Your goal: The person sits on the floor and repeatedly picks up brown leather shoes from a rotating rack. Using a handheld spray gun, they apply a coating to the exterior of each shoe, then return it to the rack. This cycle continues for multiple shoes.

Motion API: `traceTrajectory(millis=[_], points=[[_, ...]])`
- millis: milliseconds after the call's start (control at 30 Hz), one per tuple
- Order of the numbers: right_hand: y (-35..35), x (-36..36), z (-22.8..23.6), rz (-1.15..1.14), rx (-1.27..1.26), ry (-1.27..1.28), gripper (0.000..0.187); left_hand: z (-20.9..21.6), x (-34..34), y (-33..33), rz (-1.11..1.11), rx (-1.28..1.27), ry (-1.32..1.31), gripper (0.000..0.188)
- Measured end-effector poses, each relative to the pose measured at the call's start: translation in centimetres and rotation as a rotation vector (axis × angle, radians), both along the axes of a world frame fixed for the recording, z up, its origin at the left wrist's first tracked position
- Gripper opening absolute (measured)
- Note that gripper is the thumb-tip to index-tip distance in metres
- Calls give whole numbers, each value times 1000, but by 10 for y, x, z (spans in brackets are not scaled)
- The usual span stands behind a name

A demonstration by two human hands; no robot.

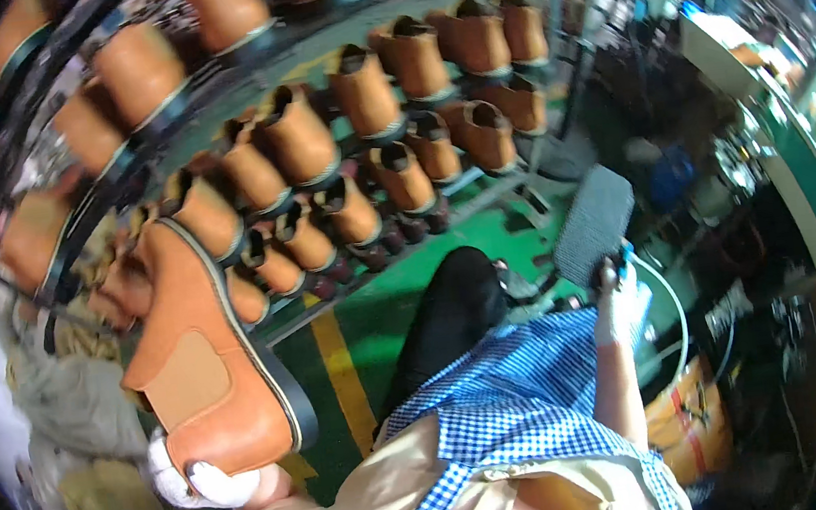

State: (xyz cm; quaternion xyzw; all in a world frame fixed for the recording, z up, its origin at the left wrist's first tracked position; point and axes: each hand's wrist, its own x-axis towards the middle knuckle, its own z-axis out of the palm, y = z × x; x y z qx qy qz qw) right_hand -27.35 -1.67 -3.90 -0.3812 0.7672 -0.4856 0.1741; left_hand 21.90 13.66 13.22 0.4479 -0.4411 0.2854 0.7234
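Pale plastic bags (94, 412) lay to the left of the shoe rack (505, 188). In front of the rack's left end, a tan ankle boot (215, 342) was held toe up, dark sole facing right; whether it bore a label could not be told. The left hand (211, 484), white covering on its fingers, had its grip closed on the boot's rear. Tan boots (299, 136) stood in rows on the rack. Right of the rack was a dark textured pad (598, 223). The right hand (624, 309), white-covered, was at the pad's near end, beside a white hose (680, 300); its grip's opening and hold could not be determined. A green-topped surface (807, 179) stood farther right of the rack.
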Motion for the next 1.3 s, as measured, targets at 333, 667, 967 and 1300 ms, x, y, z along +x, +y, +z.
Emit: traceTrajectory(millis=[333,667,967,1300], points=[[-10,-3,-39,29,-140,-447,31,-63,-198,-216,-814,244,-533,29],[17,-13,-21,145,-109,-218,26,-77,-318,-259,-1255,446,-826,37],[66,-30,-5,318,-303,39,21,-87,-277,-227,-1023,566,-837,42],[55,-29,-15,345,-300,-202,25,-93,-257,-232,-994,592,-795,51]])
